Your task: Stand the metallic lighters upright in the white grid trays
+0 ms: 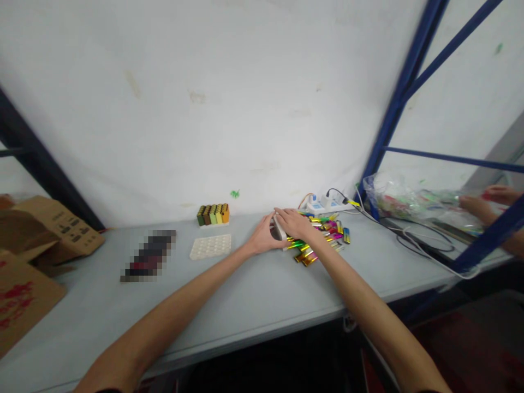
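Note:
My left hand (264, 237) is wrapped round the left side of a pale box-like object (280, 226), its thumb and fingers on the edges. The top of that object is under my right hand (293, 224), whose fingers are pressed together against it. Right beside it lies a loose pile of shiny cylinders (308, 254) in gold, green, pink and blue, partly hidden by my right forearm. To the left, a white tray with round hollows (210, 246) lies flat, and behind it stands a block of upright green, brown and yellow tubes (213, 215).
A white power strip (331, 205) with cables sits by the wall. Cardboard boxes (57, 226) stand at the left, near a pixelated dark item (149, 255). Beyond the blue metal frame (385, 134) are plastic bags (409, 199) and another person's hands (478, 207).

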The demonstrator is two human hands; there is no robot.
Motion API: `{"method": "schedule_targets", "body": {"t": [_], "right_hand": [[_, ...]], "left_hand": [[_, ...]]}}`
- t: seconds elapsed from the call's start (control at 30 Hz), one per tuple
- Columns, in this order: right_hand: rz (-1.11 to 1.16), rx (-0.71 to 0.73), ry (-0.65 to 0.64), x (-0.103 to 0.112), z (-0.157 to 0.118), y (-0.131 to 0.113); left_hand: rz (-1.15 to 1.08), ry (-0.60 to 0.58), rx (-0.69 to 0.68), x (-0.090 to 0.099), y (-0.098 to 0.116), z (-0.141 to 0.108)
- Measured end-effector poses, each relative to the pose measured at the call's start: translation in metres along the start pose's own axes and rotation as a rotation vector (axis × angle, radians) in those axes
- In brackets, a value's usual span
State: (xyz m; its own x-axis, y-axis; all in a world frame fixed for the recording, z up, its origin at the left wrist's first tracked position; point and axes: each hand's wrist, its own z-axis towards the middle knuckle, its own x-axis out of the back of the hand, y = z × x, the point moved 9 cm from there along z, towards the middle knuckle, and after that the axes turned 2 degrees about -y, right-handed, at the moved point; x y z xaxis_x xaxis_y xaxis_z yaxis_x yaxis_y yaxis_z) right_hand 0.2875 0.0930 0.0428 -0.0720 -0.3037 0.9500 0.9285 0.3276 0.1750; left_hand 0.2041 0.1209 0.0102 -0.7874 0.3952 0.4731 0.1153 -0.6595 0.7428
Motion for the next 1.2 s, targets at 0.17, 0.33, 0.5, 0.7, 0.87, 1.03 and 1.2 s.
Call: {"method": "schedule_targets", "body": {"t": [0.17,0.33,0.5,0.7,0.87,1.03,1.2], "right_hand": [[-0.082,0.048,-0.005,-0.009,-0.005,0.008],[-0.086,0.022,0.017,-0.014,-0.007,0.016],[0.012,-0.052,-0.012,-0.029,-0.011,0.037],[0.101,-0.148,-0.007,-0.041,-0.025,0.072],[0.200,-0.269,0.023,-0.041,-0.031,0.096],[0.296,-0.330,0.046,-0.038,-0.034,0.104],[0.355,-0.376,0.066,-0.032,-0.038,0.110]], "left_hand": [[-0.043,0.004,-0.015,-0.004,-0.007,-0.002],[-0.032,-0.020,-0.031,-0.009,-0.007,-0.003],[-0.036,-0.053,-0.010,-0.013,-0.005,-0.003],[0.004,-0.061,0.000,-0.011,-0.004,-0.004],[0.002,-0.064,-0.027,-0.011,-0.002,-0.005],[-0.014,-0.078,-0.017,-0.012,-0.001,-0.005],[0.012,-0.091,0.001,-0.011,-0.001,-0.006]]}}
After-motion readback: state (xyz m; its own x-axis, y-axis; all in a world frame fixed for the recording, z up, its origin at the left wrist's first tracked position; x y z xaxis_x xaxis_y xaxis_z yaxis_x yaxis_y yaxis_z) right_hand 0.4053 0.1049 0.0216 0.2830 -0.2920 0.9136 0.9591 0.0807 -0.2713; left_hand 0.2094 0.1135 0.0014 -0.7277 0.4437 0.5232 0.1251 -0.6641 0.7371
